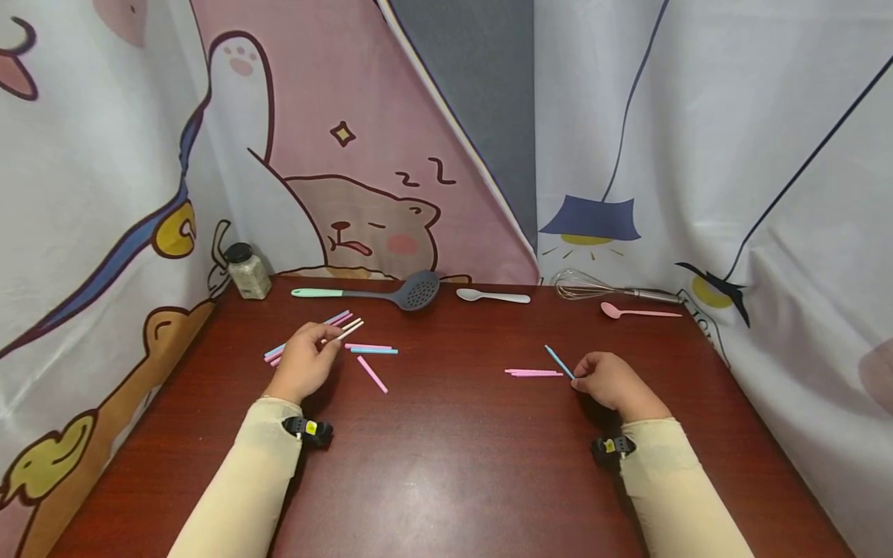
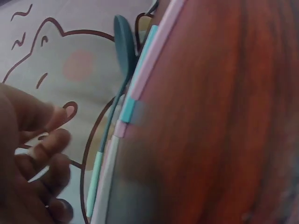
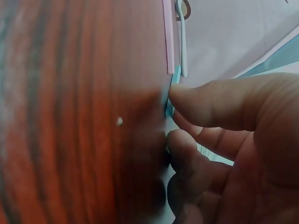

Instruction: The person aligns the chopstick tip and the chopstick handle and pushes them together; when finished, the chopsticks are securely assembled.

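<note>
My left hand [image 1: 307, 360] is over a bunch of pink, blue and cream sticks [image 1: 338, 318] on the left. In the left wrist view its fingers [image 2: 53, 154] are loosely bent, with no stick seen between them. Just right of it, a pink and a blue stick [image 1: 374, 351] lie together, and a single pink stick [image 1: 373, 374] lies slantwise. My right hand [image 1: 610, 382] pinches the near end of a slim blue stick [image 1: 560, 361] between thumb and finger, low at the tabletop. Several pink sticks [image 1: 533, 373] lie left of that hand.
Along the back of the brown table [image 1: 418, 465] lie a grey skimmer with a mint handle [image 1: 417, 291], a white spoon [image 1: 493, 296], a whisk [image 1: 586, 285] and a pink spoon [image 1: 640, 311]. A black-lidded jar [image 1: 249, 273] stands back left. Printed curtains surround the table.
</note>
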`<state>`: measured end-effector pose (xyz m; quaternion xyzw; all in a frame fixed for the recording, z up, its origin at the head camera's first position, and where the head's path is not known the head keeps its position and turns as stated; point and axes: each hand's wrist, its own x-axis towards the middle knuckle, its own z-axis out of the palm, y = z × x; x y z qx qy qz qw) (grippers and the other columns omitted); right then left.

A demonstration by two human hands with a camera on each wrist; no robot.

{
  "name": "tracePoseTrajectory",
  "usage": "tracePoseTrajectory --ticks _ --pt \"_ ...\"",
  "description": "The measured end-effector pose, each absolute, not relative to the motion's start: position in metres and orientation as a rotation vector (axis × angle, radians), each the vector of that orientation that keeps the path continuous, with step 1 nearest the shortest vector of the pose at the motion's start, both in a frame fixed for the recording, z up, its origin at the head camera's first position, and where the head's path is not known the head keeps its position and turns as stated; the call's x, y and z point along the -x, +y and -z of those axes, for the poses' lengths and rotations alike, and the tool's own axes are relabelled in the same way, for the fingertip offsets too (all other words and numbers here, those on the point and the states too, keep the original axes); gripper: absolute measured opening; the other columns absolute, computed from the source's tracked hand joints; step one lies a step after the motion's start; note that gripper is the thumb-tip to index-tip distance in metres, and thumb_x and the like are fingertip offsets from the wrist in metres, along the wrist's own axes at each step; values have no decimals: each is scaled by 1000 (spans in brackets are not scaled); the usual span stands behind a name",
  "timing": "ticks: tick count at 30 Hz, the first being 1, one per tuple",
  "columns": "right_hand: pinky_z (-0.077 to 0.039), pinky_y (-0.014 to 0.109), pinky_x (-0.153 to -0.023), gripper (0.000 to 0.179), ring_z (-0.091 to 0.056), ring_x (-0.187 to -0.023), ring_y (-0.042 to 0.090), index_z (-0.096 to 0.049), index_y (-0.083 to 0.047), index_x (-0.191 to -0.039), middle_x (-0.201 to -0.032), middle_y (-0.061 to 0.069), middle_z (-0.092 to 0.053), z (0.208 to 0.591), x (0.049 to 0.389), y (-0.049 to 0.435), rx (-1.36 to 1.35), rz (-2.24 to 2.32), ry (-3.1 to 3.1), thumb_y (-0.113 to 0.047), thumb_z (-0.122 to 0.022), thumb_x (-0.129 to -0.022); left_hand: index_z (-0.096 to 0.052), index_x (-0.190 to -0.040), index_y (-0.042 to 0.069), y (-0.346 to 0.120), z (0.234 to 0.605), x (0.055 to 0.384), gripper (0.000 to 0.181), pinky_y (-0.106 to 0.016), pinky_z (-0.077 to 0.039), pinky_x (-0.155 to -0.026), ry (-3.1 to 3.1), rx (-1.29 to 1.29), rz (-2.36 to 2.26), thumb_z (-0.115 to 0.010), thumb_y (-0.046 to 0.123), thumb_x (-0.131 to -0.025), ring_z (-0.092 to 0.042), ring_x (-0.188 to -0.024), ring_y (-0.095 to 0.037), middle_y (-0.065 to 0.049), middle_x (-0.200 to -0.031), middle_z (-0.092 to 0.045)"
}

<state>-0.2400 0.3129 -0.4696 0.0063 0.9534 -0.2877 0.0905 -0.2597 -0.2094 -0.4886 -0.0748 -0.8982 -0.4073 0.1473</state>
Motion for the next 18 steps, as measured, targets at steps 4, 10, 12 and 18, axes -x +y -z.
tracePoseTrajectory --ticks 4,10,12,18 --pt "-42 35 -60 11 -53 -71 23 -68 -3 -81 -74 6 -61 469 240 314 -19 838 2826 -6 -75 -90 -72 -124 -3 -207 489 257 26 -51 -49 -94 -2692 282 1127 -63 5 -100 -64 -105 -36 -21 -116 -67" --pt "-42 33 -59 11 -52 -68 22 -69 -4 -78 -71 5 -59 466 238 315 -29 730 2832 -8 -73 -87 -70 -128 -5 -200 488 256 30 -59 -48 -105 -2771 427 1078 -64 5 -99 -63 -120 -42 -24 -125 -65" --pt "-42 33 -59 12 -52 -67 21 -68 -4 -77 -70 4 -58 466 238 316 -25 697 2838 -10 -73 -86 -71 -127 -3 -198 488 255 30 -58 -49 -104 -2812 439 1024 -64 6 -99 -64 -117 -40 -23 -123 -66" --pt "-40 32 -57 13 -51 -65 20 -65 -6 -74 -67 3 -55 465 238 317 -26 696 2828 -10 -71 -85 -68 -134 1 -195 486 254 37 -52 -51 -93 -2965 408 883 -63 8 -99 -61 -100 -31 -18 -109 -64"
